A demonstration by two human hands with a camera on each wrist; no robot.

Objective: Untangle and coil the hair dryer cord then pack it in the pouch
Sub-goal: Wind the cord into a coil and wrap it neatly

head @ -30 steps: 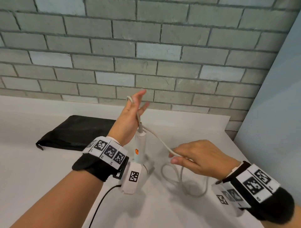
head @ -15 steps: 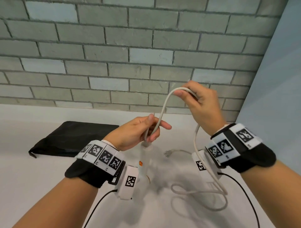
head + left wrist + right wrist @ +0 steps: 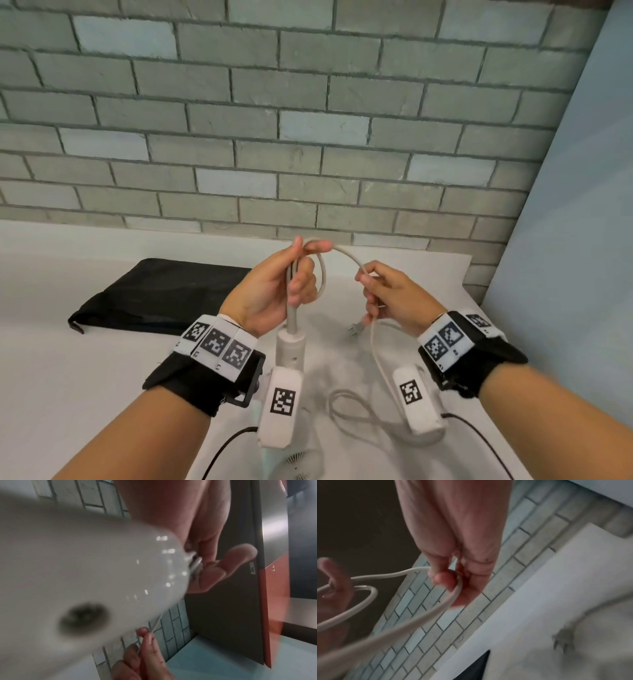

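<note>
A white hair dryer [image 3: 290, 346] hangs handle-up above the white counter; up close its blurred body [image 3: 85, 574] fills the left wrist view. My left hand [image 3: 294, 274] grips the beige cord [image 3: 346, 255] just above the handle, with one loop gathered under the thumb. From there the cord arcs over to my right hand [image 3: 371, 291], which pinches it between thumb and fingers [image 3: 447, 580]. Below that hand the cord drops to loose loops [image 3: 356, 407] on the counter. The plug [image 3: 354, 329] lies beyond them. A black pouch [image 3: 164, 294] lies flat at the back left.
A grey brick wall [image 3: 274, 137] stands right behind the counter [image 3: 68, 377]. A pale blue panel [image 3: 575, 240] closes off the right side. Black cables [image 3: 226, 448] trail from both wrist cameras near the front edge.
My right hand came down from high by the wall to level with the left, pinching the cord. My left hand rose and now holds a gathered loop above the handle.
</note>
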